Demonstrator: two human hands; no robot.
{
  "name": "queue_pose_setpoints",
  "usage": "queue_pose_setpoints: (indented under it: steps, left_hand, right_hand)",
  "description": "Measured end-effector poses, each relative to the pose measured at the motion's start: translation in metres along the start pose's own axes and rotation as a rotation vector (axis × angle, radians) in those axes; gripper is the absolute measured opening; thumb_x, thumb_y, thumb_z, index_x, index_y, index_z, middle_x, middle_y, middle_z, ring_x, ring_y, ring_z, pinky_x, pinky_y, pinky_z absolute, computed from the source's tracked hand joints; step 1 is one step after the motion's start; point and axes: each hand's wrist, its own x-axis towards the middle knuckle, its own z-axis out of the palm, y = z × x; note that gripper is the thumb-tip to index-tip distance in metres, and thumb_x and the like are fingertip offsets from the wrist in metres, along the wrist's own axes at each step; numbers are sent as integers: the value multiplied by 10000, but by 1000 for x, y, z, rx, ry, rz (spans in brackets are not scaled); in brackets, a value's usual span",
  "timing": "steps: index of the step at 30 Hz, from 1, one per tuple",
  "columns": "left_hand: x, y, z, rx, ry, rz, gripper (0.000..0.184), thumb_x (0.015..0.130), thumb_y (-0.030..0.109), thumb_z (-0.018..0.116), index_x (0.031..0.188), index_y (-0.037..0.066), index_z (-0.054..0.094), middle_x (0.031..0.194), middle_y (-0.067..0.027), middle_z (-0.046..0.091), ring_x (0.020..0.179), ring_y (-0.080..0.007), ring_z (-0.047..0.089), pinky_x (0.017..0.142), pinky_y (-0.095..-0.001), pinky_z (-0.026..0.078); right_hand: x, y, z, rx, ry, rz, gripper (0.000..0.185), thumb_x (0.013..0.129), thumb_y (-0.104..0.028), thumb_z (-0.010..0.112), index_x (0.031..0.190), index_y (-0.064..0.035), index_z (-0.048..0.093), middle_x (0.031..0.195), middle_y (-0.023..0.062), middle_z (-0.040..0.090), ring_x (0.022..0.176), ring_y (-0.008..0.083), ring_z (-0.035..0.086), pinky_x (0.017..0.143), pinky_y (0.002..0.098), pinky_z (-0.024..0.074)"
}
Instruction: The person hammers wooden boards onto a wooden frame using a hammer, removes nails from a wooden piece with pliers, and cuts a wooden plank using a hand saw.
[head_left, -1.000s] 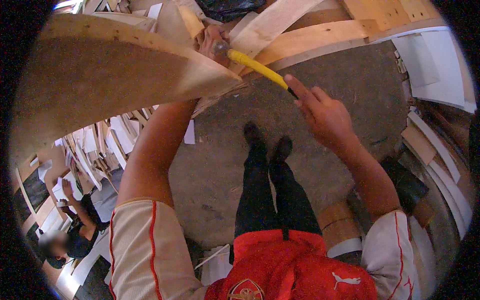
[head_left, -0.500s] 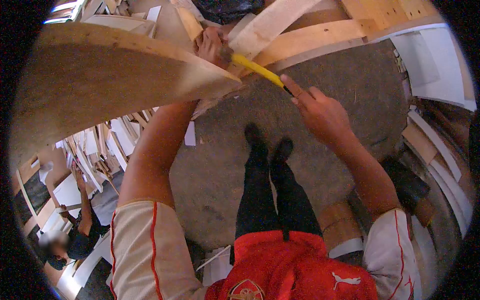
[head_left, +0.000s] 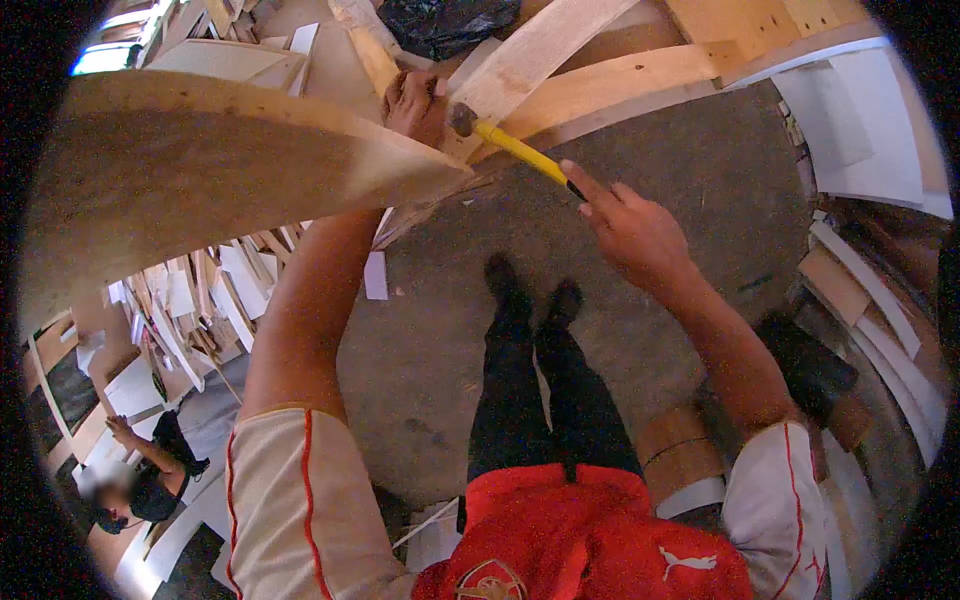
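- Yellow-handled hammer with a grey metal head (head_left: 520, 150): it is in your right hand (head_left: 640, 235), with its head just beside your left hand (head_left: 415, 105), in front of the pale wood in the view.
- Your right fingers are closed around the dark end of the handle, and the index finger lies along it.
- Your left fingers are bent, close to the narrow yellowish wooden bar (head_left: 372, 62) and the edge of the large curved brown wooden panel (head_left: 230, 170). I cannot tell whether they pinch something small.
- What has just changed: one second ago the hammer head overlapped your left hand in the view; now a gap shows between them. For the work in hand, this means that your left fingers and the head can be seen separately. Whether the head touches the wood, I cannot tell.
- Near the hammer, a long pale wooden plank (head_left: 545, 62) slants upward, and a lower yellowish plank (head_left: 620, 88) runs toward the right.
- At the left, the other person's raised hand (head_left: 122, 432) is lower in the view than half a second ago, well apart from your hands.
- About containers: behind the planks there is a crumpled black plastic piece, maybe a bag (head_left: 445, 25). What it contains, if anything, is hidden. I can identify no other container with certainty.
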Motion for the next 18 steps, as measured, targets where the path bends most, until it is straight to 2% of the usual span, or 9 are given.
queue_pose_setpoints:
  steps: [1,3,6,8,11,14,16,18]
  left_hand:
    - [-1,5,-3,-8,-10,11,299,989,227,603,1226,89,484,1191,-172,609,1224,-477,498,1030,-598,367]
    - [-7,18,-13,284,28,286,305,969,203,610,1227,100,482,1187,-168,607,1244,-476,489,1039,-610,363]
    - [-1,21,-7,442,86,290,343,928,181,627,1224,93,477,1219,-149,574,1273,-451,471,1053,-609,350]
    - [-6,56,-24,475,33,381,381,901,189,648,1227,90,478,1243,-138,545,1284,-437,461,1055,-601,342]
    - [-4,59,-33,526,11,534,397,886,212,670,1209,83,479,1269,-128,512,1279,-426,462,1056,-587,333]
    - [-4,66,-41,501,-66,520,416,876,242,691,1195,70,488,1270,-126,508,1259,-415,468,1053,-574,333]
    - [-7,70,-39,467,-38,433,430,876,265,699,1196,60,496,1255,-129,523,1242,-408,476,1049,-566,337]
    - [-5,64,-24,456,56,346,427,890,283,693,1199,54,507,1231,-135,550,1225,-405,487,1043,-559,342]
  right_hand:
    - [-1,1,-2,7,6,12,615,1027,-251,578,1590,-355,352,850,142,587,665,368,629,590,486,544]
    - [-1,4,-5,12,-15,4,615,1026,-250,580,1588,-355,357,853,142,586,666,365,625,593,484,542]
    - [-1,4,-11,37,5,-46,615,1022,-248,586,1586,-354,365,840,135,577,660,358,622,583,480,539]
    - [-2,2,-14,66,40,-92,612,1019,-245,589,1582,-354,375,828,128,569,656,352,622,571,476,536]
    - [-1,3,-14,42,48,-118,601,1017,-240,593,1573,-353,397,818,121,564,649,345,624,554,470,532]
    - [4,10,-9,-83,-12,-101,597,1013,-239,598,1568,-354,410,813,119,568,633,346,623,544,469,533]
    - [4,3,-17,-84,-6,-111,605,1010,-241,602,1570,-357,405,810,118,572,621,351,620,543,473,537]
    - [-2,-3,-21,22,98,-132,616,1009,-240,604,1574,-362,393,806,117,573,612,352,619,546,477,542]
